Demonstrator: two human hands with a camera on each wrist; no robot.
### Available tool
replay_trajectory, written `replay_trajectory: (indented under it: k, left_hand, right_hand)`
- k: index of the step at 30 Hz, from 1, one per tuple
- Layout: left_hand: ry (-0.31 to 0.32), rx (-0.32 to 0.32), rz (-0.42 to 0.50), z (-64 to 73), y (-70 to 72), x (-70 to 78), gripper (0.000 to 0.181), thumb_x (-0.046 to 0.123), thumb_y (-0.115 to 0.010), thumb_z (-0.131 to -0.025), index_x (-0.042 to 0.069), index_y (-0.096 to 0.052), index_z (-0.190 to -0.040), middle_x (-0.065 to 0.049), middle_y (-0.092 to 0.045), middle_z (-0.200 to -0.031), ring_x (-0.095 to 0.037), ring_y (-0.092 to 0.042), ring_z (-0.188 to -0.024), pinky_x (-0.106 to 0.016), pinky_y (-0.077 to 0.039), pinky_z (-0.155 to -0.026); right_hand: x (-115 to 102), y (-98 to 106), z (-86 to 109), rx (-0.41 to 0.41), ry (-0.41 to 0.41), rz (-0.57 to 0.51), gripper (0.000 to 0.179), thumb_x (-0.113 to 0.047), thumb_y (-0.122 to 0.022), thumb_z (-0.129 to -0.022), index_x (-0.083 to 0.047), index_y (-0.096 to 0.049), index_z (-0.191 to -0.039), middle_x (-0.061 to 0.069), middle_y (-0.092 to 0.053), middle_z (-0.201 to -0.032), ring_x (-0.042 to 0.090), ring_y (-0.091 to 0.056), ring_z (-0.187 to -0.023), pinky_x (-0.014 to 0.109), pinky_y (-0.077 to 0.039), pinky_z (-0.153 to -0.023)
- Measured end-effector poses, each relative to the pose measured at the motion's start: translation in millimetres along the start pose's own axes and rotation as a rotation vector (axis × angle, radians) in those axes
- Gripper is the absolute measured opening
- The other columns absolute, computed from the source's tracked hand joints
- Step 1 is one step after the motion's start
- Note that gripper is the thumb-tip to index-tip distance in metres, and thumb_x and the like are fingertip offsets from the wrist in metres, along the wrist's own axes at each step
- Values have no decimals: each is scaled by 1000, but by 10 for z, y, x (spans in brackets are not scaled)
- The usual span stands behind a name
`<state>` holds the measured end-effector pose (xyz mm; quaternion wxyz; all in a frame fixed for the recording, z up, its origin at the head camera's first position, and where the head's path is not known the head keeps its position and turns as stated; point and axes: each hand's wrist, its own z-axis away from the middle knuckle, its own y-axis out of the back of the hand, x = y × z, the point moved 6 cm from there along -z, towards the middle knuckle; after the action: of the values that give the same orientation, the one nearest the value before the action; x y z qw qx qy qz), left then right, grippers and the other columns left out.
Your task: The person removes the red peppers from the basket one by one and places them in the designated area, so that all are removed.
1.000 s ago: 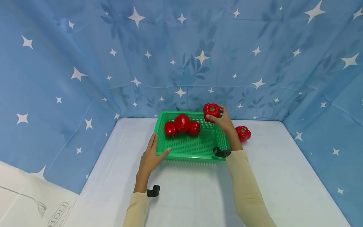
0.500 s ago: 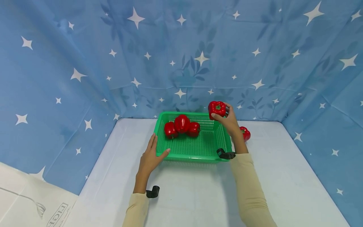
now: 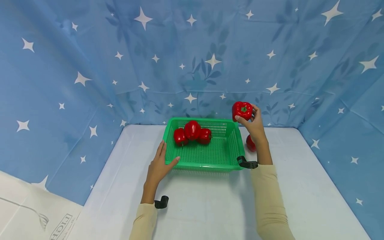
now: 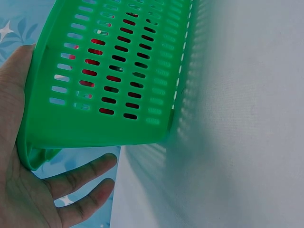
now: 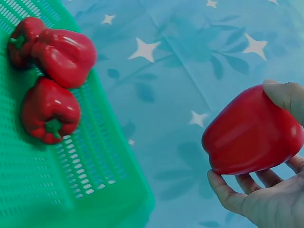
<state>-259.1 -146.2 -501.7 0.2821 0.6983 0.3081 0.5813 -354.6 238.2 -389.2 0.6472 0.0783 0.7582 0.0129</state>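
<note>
Lifted higher and carried rightward since the earlier frame, a red bell pepper now hangs in the air near the far right corner of a green basket. Right wrist view shows it well apart from the rim. Its skin is smooth and glossy, deep red with bright highlights; the shape is blocky and lobed, with a green stem set in a dimple that faces the head camera, and a shallow groove runs down one side. The right hand holds it, thumb on one side and fingers clamped round the other.

At the basket's near left corner rests the left hand, touching the rim; its thumb is spread from the straight fingers, which stand slightly apart and do not curl round the rim.

The basket is rectangular, looks like plastic, and has slotted walls, a gridded floor and a smooth rim. Three equally shiny peppers touch one another in its left half. Another pepper sits just right of it on the white tabletop, partly hidden by the right forearm. Behind hangs a softly creased blue curtain printed with white stars and darker leaves.
</note>
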Motion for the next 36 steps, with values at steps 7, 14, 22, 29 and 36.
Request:
replay_trajectory:
  k: [7,14,22,29,36]
  left_hand:
    - [-1,3,-5,0,-10,0,95,69,-54,-88,13,-21,-157,7,-9,-165,-36,-47,-135,-47,-54,-69]
    - [4,-3,2,9,-22,2,96,69,-54,-87,13,-20,-157,7,-9,-166,-37,-47,-135,-47,-55,-71]
    - [-3,11,-2,6,0,9,95,68,-54,-88,11,-21,-157,4,-10,-166,-38,-47,-134,-52,-55,-75]
    - [-4,12,6,14,-7,3,95,68,-54,-88,11,-21,-157,5,-10,-166,-36,-42,-139,-56,-53,-83]
    - [-7,11,3,9,-12,-4,95,69,-53,-88,12,-20,-157,6,-9,-166,-36,-44,-137,-54,-54,-80]
  right_hand:
    - [-25,346,88,119,42,-120,82,-15,-75,-87,-23,-23,-150,5,-32,-151,23,-36,-140,13,-52,-83]
    - [26,658,184,238,38,-216,81,-11,-75,-86,-24,-26,-149,3,-33,-151,21,-34,-140,12,-52,-80]
    - [171,905,289,351,-48,-254,82,-15,-77,-84,-27,-27,-148,1,-31,-153,21,-31,-144,17,-51,-79]
    - [378,1074,386,415,-152,-198,86,-22,-78,-84,-31,-24,-150,-1,-27,-157,19,-28,-146,26,-46,-97]
    - [681,1201,474,461,-277,-80,88,-33,-75,-86,-34,-18,-153,2,-18,-161,23,-23,-149,41,-36,-111]
